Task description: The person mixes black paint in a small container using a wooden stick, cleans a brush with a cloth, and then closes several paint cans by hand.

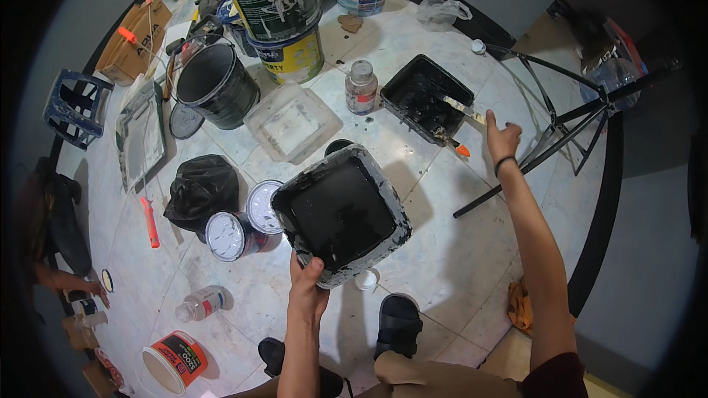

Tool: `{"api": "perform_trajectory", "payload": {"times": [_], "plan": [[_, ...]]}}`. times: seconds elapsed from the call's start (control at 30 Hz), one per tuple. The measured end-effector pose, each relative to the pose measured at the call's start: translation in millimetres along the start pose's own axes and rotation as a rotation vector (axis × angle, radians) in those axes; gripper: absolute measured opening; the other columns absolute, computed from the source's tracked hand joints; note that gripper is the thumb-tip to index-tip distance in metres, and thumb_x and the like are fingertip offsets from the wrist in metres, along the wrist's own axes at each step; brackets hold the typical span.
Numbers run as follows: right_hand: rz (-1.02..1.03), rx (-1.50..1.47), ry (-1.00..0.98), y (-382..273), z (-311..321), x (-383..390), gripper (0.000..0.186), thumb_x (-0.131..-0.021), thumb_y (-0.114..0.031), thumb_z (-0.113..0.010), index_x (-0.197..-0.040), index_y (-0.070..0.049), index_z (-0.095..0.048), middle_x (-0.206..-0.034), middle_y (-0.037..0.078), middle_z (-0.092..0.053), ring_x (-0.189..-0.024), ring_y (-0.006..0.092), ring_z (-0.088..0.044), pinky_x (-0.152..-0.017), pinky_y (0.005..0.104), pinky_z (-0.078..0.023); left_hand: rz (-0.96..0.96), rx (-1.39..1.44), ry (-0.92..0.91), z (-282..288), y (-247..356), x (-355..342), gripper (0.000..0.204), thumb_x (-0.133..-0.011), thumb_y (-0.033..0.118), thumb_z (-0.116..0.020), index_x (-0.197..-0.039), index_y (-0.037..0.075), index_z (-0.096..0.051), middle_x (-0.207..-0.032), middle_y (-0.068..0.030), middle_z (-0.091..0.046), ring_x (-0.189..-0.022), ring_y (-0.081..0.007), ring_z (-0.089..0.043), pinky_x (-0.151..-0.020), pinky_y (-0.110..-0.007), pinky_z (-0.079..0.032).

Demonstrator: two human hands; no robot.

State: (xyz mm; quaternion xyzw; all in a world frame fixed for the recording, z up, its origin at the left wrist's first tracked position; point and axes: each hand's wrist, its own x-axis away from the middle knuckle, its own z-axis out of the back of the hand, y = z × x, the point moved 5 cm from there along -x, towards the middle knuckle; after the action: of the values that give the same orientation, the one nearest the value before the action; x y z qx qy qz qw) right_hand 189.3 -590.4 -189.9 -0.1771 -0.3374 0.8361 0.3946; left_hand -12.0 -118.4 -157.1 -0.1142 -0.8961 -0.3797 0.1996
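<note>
My left hand [304, 287] grips the near edge of a square plastic tub [402, 232], its thumb over the rim. Black paint [343, 210] fills its bottom and streaks the walls. My right hand [503, 138] is closed around the end of a flat, pale-handled tool [464, 109], whose far end reaches into a black paint tray [419, 127]; I cannot make out that end. Black paint coats the tray inside. Over its near corner lies a paint-smeared tool with an orange handle tip [462, 150]. A clear bottle [361, 88] stands left of the tray.
Right of my right hand stands a black metal tripod-like stand [564, 119]. Stacked paint buckets [284, 51], a black bucket [217, 85] and a clear container [291, 121] occupy the far left. Paint cans [225, 236] sit beside the tub. Another person's hand [99, 292] shows at the left edge.
</note>
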Motion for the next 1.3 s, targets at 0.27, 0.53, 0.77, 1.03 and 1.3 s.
{"api": "perform_trajectory", "payload": {"times": [0.27, 0.53, 0.77, 1.03, 1.3], "plan": [[0.851, 0.411, -0.431, -39, 1, 83, 0.033, -0.097, -0.023, -0.072, -0.127, -0.008, -0.071, -0.107, 0.016, -0.074, -0.094, 0.0346, -0.071, -0.081, 0.0443, -0.056, -0.022, 0.012, -0.026, -8, 1, -7, 0.100, -0.078, 0.038, -0.095, -0.156, 0.005, -0.040, -0.150, -0.0125, -0.056, -0.137, -0.0292, -0.058, -0.117, -0.046, -0.047], [0.491, -0.047, -0.286, -73, 7, 50, 0.030, -0.099, -0.030, -0.073, -0.106, -0.001, -0.078, -0.082, 0.013, -0.079, -0.073, 0.0221, -0.078, -0.068, 0.0351, -0.059, -0.040, 0.025, 0.008, -5, 14, 0, 0.100, -0.079, 0.035, -0.095, -0.156, 0.006, -0.038, -0.148, -0.0112, -0.056, -0.136, -0.0286, -0.058, -0.116, -0.046, -0.048], [0.003, -0.447, -0.381, -43, 38, 27, 0.037, -0.101, -0.039, -0.075, -0.108, -0.003, -0.076, -0.089, 0.005, -0.080, -0.066, 0.0089, -0.064, -0.057, 0.0243, -0.050, -0.040, -0.063, -0.047, -10, 5, -1, 0.098, -0.082, 0.046, -0.092, -0.157, 0.007, -0.042, -0.149, -0.0078, -0.058, -0.138, -0.0258, -0.056, -0.116, -0.047, -0.046], [0.143, -0.748, -0.519, -123, 131, 119, 0.026, -0.107, -0.032, -0.067, -0.103, -0.006, -0.068, -0.082, 0.005, -0.074, -0.062, 0.0071, -0.061, -0.056, 0.0217, -0.046, -0.047, -0.069, -0.044, -20, -2, -3, 0.094, -0.080, 0.036, -0.094, -0.153, 0.006, -0.042, -0.144, -0.0097, -0.060, -0.132, -0.0255, -0.061, -0.112, -0.045, -0.051], [0.426, -0.452, -0.670, -149, 109, 237, 0.020, -0.104, -0.018, -0.070, -0.094, -0.001, -0.067, -0.074, 0.006, -0.073, -0.064, 0.0071, -0.068, -0.059, 0.0233, -0.051, -0.005, 0.002, -0.055, -37, -9, -6, 0.093, -0.081, 0.023, -0.093, -0.156, 0.005, -0.041, -0.147, -0.0106, -0.059, -0.136, -0.0248, -0.058, -0.119, -0.041, -0.044]]}}
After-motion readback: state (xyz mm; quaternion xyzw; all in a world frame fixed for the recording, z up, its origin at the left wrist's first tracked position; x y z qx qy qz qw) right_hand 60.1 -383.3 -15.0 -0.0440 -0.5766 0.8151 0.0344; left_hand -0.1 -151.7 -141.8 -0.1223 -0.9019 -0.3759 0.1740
